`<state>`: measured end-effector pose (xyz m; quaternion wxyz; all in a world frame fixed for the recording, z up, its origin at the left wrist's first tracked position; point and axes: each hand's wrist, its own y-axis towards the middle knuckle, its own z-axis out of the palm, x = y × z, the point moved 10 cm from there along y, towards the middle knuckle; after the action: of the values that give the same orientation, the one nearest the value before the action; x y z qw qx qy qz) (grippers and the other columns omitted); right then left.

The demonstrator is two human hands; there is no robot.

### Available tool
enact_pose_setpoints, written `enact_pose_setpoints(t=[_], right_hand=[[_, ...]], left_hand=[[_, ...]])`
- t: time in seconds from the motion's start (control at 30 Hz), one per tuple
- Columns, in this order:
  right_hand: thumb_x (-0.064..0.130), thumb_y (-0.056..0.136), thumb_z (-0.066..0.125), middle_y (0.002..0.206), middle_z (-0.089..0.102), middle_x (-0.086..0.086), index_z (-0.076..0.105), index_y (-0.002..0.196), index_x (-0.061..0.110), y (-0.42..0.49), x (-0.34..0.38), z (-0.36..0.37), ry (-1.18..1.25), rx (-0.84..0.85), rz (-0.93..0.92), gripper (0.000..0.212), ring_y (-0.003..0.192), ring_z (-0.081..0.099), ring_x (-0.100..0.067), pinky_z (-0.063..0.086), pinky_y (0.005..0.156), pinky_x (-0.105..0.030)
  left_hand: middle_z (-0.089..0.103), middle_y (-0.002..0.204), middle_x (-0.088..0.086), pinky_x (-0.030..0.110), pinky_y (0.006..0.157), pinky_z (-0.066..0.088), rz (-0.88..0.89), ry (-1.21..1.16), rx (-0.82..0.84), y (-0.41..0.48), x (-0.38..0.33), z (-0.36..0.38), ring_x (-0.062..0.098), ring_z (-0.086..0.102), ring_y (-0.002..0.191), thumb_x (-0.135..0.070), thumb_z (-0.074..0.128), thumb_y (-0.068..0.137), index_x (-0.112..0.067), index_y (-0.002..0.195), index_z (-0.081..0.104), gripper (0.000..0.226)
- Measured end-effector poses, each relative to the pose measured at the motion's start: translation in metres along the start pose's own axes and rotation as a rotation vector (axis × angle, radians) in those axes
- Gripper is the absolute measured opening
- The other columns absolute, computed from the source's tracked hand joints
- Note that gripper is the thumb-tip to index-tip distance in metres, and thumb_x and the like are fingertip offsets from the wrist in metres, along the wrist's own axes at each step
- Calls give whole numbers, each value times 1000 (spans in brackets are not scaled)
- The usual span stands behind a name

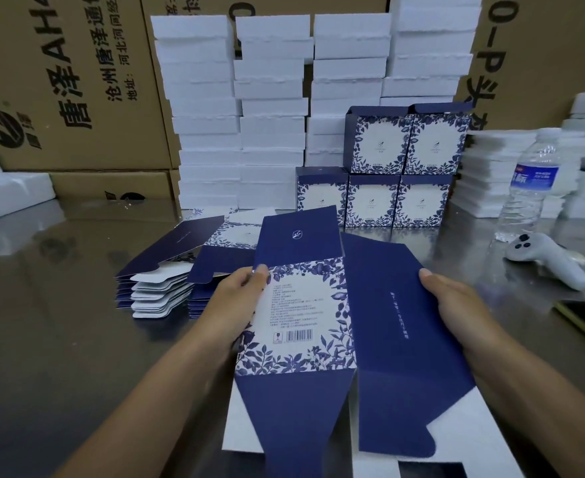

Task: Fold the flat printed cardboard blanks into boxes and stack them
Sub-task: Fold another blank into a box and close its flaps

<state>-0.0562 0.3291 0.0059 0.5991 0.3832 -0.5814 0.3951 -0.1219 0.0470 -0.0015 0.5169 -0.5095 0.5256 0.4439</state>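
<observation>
Nearest my view, the dark blue bottom flaps of the cardboard blank (305, 315) hang above the bench (60, 305). I see the blank held between both hands. The left hand (239, 301) pinches the left edge of the leaf-printed panel, thumb on top. The right hand (453, 305) pinches the outer edge of the plain blue panel the same way. The other fingers are hidden behind the card. Just beyond the left hand, a pile of flat blanks (167, 288) lies on the bench. Farther back, five folded boxes (401, 174) stand in two rows against stacks of white foam (236, 115). A water bottle (529, 188) and a white controller (546, 258) sit to the right.
</observation>
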Motion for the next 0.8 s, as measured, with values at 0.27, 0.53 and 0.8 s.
enact_pose_setpoints(t=[0.27,0.53,0.8], right_hand=[[32,96,49,69,73,-4,76,66,23,1,-2,7,-16,12,-21,42,54,68,-16,53,45,-25],[32,98,48,57,67,0,67,80,-3,4,-2,8,-170,-33,-82,43,47,60,-11,47,46,-19],[27,98,47,81,61,-35,54,96,-20,7,7,-8,-250,-134,-134,48,63,49,-21,39,54,-26]], left_hand=[[62,67,2,27,59,39,24,-38,-199,-1,-3,-21,20,54,58,-30,50,96,-17,74,66,30],[45,37,-12,12,34,25,86,-55,-255,0,-6,-30,4,35,30,-29,47,97,-16,64,58,37],[65,57,0,11,40,39,96,12,-185,3,-7,-18,6,57,44,-39,46,97,-9,71,62,44]])
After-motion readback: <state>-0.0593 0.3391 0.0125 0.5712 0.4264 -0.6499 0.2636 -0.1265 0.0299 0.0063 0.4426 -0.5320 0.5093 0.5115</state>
